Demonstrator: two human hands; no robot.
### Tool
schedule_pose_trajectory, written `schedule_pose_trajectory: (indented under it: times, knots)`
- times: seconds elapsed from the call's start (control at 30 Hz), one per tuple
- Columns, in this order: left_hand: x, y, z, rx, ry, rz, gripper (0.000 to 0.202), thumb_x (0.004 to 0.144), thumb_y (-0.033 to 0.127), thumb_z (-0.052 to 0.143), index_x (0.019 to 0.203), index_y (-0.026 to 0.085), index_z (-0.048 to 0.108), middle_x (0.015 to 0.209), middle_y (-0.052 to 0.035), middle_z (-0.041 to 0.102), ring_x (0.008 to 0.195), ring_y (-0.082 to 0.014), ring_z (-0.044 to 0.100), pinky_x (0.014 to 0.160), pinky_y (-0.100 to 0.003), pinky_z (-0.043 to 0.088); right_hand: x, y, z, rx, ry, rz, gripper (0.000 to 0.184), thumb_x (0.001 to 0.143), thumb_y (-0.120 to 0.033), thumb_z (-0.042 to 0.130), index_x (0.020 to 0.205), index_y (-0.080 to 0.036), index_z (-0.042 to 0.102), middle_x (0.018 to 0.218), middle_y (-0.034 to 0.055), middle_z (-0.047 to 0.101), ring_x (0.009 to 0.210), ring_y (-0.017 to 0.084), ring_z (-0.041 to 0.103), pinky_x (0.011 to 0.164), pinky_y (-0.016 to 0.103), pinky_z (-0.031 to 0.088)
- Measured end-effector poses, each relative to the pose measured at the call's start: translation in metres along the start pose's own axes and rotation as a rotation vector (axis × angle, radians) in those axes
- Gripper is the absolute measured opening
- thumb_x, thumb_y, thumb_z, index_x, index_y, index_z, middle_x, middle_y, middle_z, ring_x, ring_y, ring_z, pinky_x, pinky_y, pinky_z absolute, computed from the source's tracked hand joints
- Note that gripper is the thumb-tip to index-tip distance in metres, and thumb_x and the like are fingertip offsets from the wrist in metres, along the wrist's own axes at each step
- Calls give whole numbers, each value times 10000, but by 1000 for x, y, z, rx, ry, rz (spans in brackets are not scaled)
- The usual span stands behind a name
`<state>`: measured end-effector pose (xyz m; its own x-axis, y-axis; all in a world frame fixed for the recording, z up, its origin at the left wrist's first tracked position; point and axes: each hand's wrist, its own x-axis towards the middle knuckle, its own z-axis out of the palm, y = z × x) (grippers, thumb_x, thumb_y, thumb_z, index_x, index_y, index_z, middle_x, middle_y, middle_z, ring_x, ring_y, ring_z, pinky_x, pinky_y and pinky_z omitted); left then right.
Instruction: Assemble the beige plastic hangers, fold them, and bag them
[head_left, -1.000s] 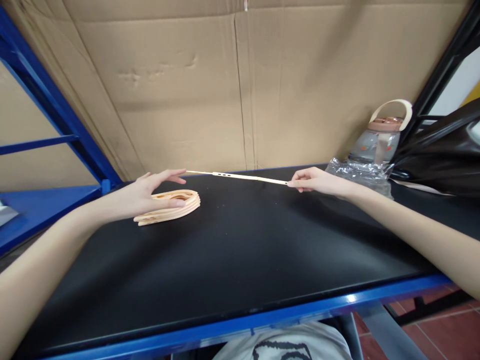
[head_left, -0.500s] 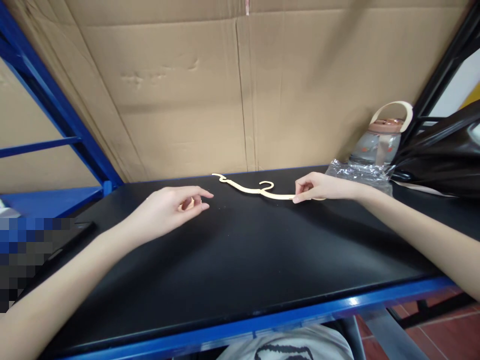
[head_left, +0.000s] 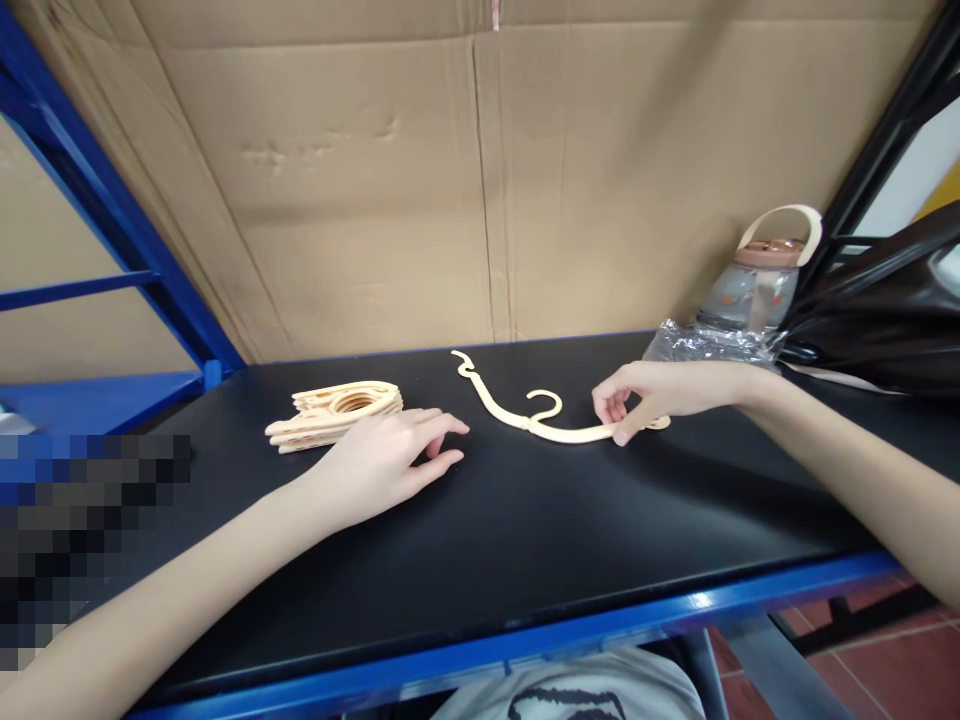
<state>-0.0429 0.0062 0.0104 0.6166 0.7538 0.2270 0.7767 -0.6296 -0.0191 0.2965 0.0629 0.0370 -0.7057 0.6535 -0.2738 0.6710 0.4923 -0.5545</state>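
Observation:
A cream plastic hanger lies unfolded on the black tabletop, its hook pointing up in the middle. My right hand pinches the hanger's right end with thumb and fingers. My left hand rests on the table with its fingers loosely spread and holds nothing. Just behind and left of that hand sits a stack of folded cream hangers.
A clear water bottle with a beige strap stands at the back right on crumpled clear plastic. A black bag lies at the far right. Cardboard forms the back wall. The blue shelf frame rises on the left.
The hanger came down from a raised, stretched position and now lies flat, nearer to me. My left hand let go of its left end and settled on the table beside the stack.

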Motion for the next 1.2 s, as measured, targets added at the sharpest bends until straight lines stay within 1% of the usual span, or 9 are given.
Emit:
schedule_pose_trajectory:
  times: [0.07,0.2,0.3,0.4,0.63,0.8,0.97,1.1,1.2]
  knots:
    - [0,1,1,43,30,-23,371,944,461,428,1174,225,598,860,-18,643,791,-204,621,736,-326,466,-5,-5,-1,-45,-36,-37,228,753,-420,680,764,-195,647,779,6,643,666,139,552,574,247,390]
    - [1,6,2,92,29,-38,551,934,532,426,1350,174,480,1158,-107,629,1041,-285,583,911,-416,445,-10,-14,1,-50,-79,-159,166,758,-360,689,815,-204,694,799,8,654,784,172,580,712,283,422]
    - [1,10,3,19,-68,0,615,943,557,393,1464,234,339,1362,-105,520,1167,-280,517,1003,-423,395,-10,-19,5,-48,-64,-204,170,781,-359,685,838,-202,714,881,31,640,857,185,576,766,299,438]
    - [0,10,4,-65,-115,26,627,944,576,375,1501,319,243,1470,-79,419,1258,-277,454,1046,-426,362,-8,-21,9,-104,-28,-228,173,831,-361,648,835,-209,729,1007,49,607,955,193,567,843,321,437]
    - [1,8,5,-119,-129,73,565,930,576,417,1461,418,308,1484,-61,409,1281,-298,444,1045,-466,366,9,-22,27,-201,167,-357,223,930,-364,533,938,-277,739,1178,43,538,1113,204,507,958,359,407]
    - [1,9,6,-129,-146,76,531,950,550,392,1458,415,319,1488,-58,408,1316,-291,411,1072,-477,339,14,-20,36,-292,312,-297,291,943,-365,501,1175,-280,656,1179,69,539,1122,223,494,949,377,420]
    - [3,8,7,-149,-143,95,534,950,546,399,1459,399,326,1498,-56,396,1334,-294,386,1079,-472,328,17,-19,40,-281,308,-301,362,960,-345,442,1292,-291,577,1248,65,546,1164,230,490,993,395,397]
    - [5,8,8,-183,-148,111,481,956,533,399,1417,396,396,1517,-28,362,1344,-276,371,1087,-443,321,19,-21,41,-286,288,-290,352,959,-340,440,1273,-276,586,1324,65,508,1230,229,461,1044,392,361]
    - [5,10,7,-202,-122,89,460,936,557,426,1328,323,480,1488,-48,395,1316,-268,404,1069,-420,343,15,-23,37,-289,243,-256,336,950,-338,454,1242,-241,589,1311,77,522,1218,230,478,1045,396,362]
